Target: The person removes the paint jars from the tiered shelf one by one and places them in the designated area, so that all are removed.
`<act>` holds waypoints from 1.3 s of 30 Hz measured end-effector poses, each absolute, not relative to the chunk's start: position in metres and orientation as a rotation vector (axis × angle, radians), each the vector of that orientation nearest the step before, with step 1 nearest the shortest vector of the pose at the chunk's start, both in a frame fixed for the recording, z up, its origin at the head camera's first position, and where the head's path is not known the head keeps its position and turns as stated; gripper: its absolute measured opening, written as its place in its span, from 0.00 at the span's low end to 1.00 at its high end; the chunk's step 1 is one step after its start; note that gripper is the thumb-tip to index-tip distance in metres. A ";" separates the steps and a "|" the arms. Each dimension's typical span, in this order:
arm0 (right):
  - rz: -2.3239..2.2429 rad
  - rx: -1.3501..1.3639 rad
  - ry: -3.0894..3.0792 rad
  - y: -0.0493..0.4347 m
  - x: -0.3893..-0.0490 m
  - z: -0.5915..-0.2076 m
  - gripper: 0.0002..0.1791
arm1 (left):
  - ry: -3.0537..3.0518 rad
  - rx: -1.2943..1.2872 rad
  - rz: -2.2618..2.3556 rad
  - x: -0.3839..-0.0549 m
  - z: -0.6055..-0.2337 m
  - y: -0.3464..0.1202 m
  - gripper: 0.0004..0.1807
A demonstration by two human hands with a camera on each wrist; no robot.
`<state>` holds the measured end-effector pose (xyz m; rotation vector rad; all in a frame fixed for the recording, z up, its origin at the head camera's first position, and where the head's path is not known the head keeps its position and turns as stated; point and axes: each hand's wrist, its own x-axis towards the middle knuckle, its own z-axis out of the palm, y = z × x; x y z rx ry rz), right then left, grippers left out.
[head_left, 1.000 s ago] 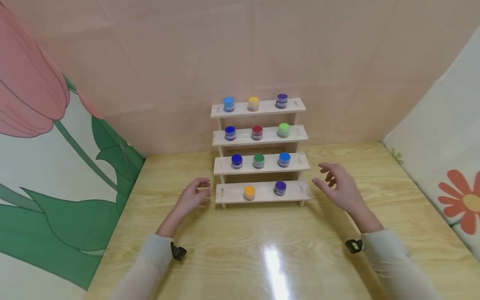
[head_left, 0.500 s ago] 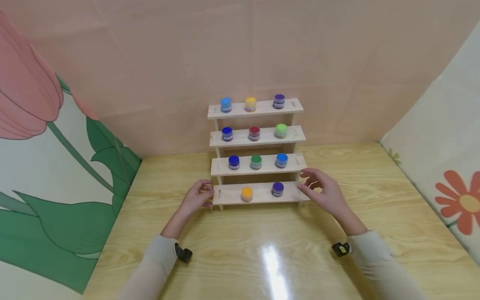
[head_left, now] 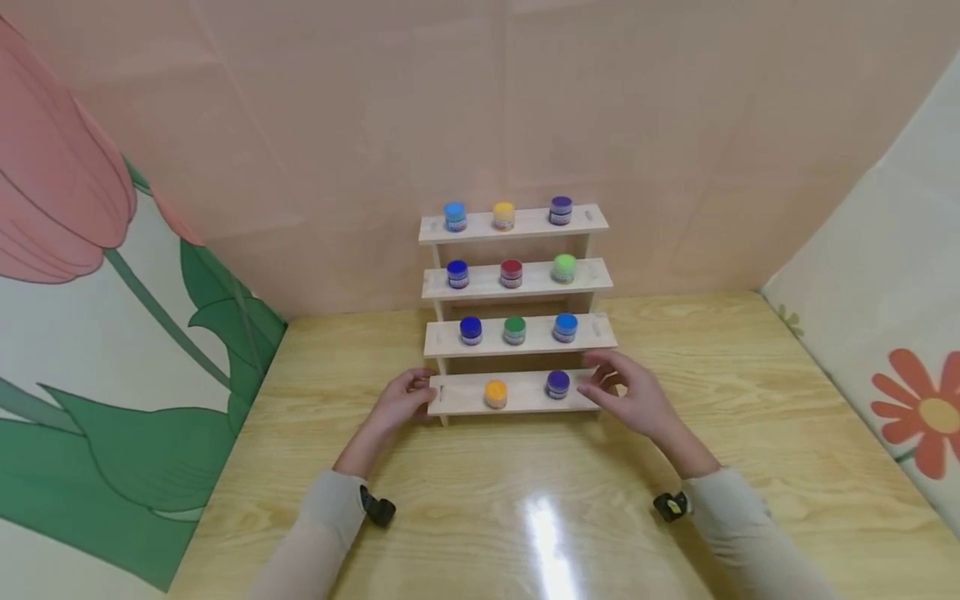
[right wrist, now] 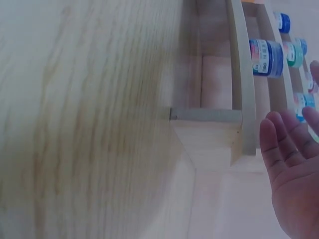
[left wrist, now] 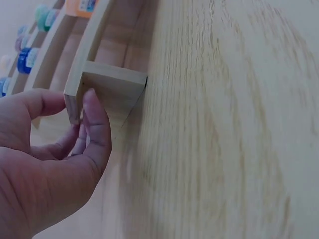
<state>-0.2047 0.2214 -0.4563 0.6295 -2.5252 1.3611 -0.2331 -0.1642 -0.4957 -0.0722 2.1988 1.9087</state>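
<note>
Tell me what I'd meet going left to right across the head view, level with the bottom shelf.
Green leaves on the wall, left grip, orange-lidded jar, purple-lidded jar, right grip, red flower on the other wall.

Wooden rack [left wrist: 84, 52] partly outside both wrist views

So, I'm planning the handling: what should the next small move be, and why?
I'd probably close the right hand on the purple jar on the bottom shelf: it is beside the jar, holding nothing, while the left hand grips the shelf's left end.
</note>
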 end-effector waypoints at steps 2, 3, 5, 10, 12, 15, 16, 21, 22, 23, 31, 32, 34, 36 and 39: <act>1.368 0.614 -2.550 0.223 -0.209 -0.465 0.25 | 2.173 -0.084 1.912 -0.234 -0.497 -0.164 0.25; 1.372 0.605 -2.564 0.223 -0.211 -0.469 0.26 | 2.160 -0.088 1.919 -0.234 -0.497 -0.164 0.25; 1.386 0.599 -2.587 0.223 -0.214 -0.474 0.26 | 2.129 -0.110 1.936 -0.234 -0.497 -0.163 0.25; 1.428 0.613 -2.603 0.219 -0.217 -0.479 0.26 | 2.059 -0.133 1.957 -0.235 -0.499 -0.164 0.24; 1.438 0.619 -2.599 0.217 -0.218 -0.480 0.26 | 2.044 -0.132 1.958 -0.236 -0.500 -0.166 0.24; 1.443 0.632 -2.601 0.213 -0.218 -0.481 0.26 | 2.036 -0.133 1.954 -0.237 -0.502 -0.168 0.24; 1.439 0.639 -2.600 0.212 -0.218 -0.481 0.27 | 2.035 -0.132 1.950 -0.237 -0.502 -0.168 0.24; 1.393 0.668 -2.592 0.211 -0.221 -0.483 0.27 | 2.042 -0.089 1.918 -0.238 -0.500 -0.167 0.24; 1.383 0.669 -2.592 0.211 -0.221 -0.483 0.27 | 2.043 -0.086 1.911 -0.238 -0.499 -0.167 0.24; 1.374 0.669 -2.595 0.211 -0.222 -0.483 0.27 | 2.047 -0.082 1.904 -0.239 -0.498 -0.167 0.24; 1.332 0.684 -2.612 0.210 -0.221 -0.483 0.28 | 2.057 -0.094 1.887 -0.239 -0.498 -0.163 0.23; 1.325 0.689 -2.612 0.210 -0.222 -0.483 0.28 | 2.057 -0.094 1.886 -0.239 -0.498 -0.163 0.23; 1.314 0.701 -2.612 0.208 -0.222 -0.483 0.28 | 2.061 -0.087 1.882 -0.240 -0.498 -0.164 0.24; 1.304 0.699 -2.623 0.207 -0.223 -0.483 0.27 | 2.063 -0.088 1.879 -0.241 -0.498 -0.165 0.24; 1.296 0.702 -2.640 0.206 -0.225 -0.484 0.27 | 2.065 -0.089 1.876 -0.241 -0.497 -0.165 0.24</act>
